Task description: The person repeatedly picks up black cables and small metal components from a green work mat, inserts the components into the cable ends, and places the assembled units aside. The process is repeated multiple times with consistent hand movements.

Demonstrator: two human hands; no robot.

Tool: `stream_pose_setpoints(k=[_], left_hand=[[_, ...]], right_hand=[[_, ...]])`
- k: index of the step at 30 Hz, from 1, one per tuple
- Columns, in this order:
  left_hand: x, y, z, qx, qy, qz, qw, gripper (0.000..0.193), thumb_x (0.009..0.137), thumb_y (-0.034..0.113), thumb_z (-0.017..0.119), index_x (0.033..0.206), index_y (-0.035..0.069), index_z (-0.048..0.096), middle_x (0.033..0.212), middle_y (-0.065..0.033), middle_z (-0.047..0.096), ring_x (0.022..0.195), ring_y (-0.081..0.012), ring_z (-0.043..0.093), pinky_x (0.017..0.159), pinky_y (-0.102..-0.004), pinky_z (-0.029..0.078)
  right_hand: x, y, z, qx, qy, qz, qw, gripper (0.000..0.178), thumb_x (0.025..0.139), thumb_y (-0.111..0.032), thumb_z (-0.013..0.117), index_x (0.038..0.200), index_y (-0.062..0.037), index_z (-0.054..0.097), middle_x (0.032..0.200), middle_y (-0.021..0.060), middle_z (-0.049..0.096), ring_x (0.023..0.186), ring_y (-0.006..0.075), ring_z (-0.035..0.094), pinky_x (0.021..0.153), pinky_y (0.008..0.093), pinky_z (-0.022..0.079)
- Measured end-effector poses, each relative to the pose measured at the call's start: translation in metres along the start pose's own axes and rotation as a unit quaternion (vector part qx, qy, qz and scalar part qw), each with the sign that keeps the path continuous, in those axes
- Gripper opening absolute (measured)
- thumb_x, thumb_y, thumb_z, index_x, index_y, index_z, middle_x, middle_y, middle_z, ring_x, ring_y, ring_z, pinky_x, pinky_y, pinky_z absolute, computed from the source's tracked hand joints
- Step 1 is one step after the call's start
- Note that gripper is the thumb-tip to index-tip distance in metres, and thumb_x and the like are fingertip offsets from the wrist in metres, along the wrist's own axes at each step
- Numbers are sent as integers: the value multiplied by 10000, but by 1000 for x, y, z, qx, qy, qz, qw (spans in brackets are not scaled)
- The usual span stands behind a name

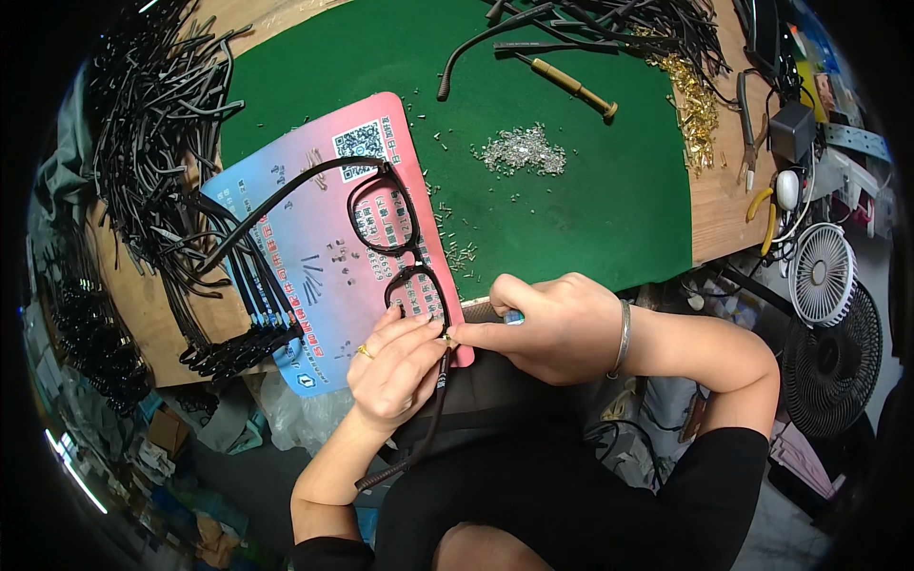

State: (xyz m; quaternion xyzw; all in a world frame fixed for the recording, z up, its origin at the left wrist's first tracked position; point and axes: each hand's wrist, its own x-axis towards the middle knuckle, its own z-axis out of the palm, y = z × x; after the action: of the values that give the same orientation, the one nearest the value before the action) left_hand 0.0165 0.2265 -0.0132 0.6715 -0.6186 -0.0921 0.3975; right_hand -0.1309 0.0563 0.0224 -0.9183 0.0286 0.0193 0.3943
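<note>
Near one corner, your left hand (392, 373) pinches the black glasses frame (417, 259); your right hand (557, 328) meets it there, can't tell its hold; pink-blue sheet (333, 211) beyond the grip.

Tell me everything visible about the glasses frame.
The glasses frame looks like dark, glossy plastic: two rounded rims, both temples spread. One temple reaches over the printed mat, the other toward the person. The left hand holds its near end; the right hand seems to touch that corner. Lenses cannot be made out.
</note>
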Motion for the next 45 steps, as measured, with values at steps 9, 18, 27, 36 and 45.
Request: stream_pose_setpoints(k=[9, 18, 27, 36, 45], left_hand=[[-1, 0, 2, 4, 15, 6, 1000, 189, 622, 10, 753, 780, 52, 657, 858, -79, 671, 823, -234, 650, 849, -385, 499], [-2, -5, 4, -1, 23, 26, 999, 241, 601, 43, 798, 762, 59, 619, 846, -84, 684, 781, -251, 665, 838, -422, 507], [0, -4, 3, 5, 14, 24, 1000, 160, 642, 22, 761, 724, 46, 626, 814, -78, 671, 795, -236, 656, 842, -414, 506], [42, 13, -13, -133, 105, 2, 986, 268, 628, 44, 724, 857, 79, 590, 713, -13, 628, 601, -167, 564, 797, -384, 444], [60, 54, -55, -83, -67, 56, 993, 369, 618, 221, 820, 914, 65, 666, 682, -3, 591, 459, -125, 477, 428, -238, 401]], right_hand=[[0, 0, 1, -34, 0, -16, 999, 493, 673, -93, 623, 1150, -210, 589, 780, 55, 492, 470, 181, 548, 399, 303, 452], [10, 4, 0, -52, -50, -45, 996, 367, 736, -100, 560, 1092, -82, 472, 849, 130, 503, 521, 266, 601, 437, 371, 487], [11, 4, 1, -78, -30, -59, 995, 330, 764, -128, 582, 1088, -83, 534, 790, 80, 492, 524, 206, 592, 422, 314, 475], [-15, 7, -32, 10, 83, 110, 990, 191, 843, -184, 523, 990, -64, 508, 898, 143, 515, 726, 313, 588, 624, 386, 507], [-35, 125, -113, -408, 243, 309, 824, 165, 789, -191, 580, 853, -46, 534, 815, 179, 567, 705, 366, 583, 600, 458, 481]])
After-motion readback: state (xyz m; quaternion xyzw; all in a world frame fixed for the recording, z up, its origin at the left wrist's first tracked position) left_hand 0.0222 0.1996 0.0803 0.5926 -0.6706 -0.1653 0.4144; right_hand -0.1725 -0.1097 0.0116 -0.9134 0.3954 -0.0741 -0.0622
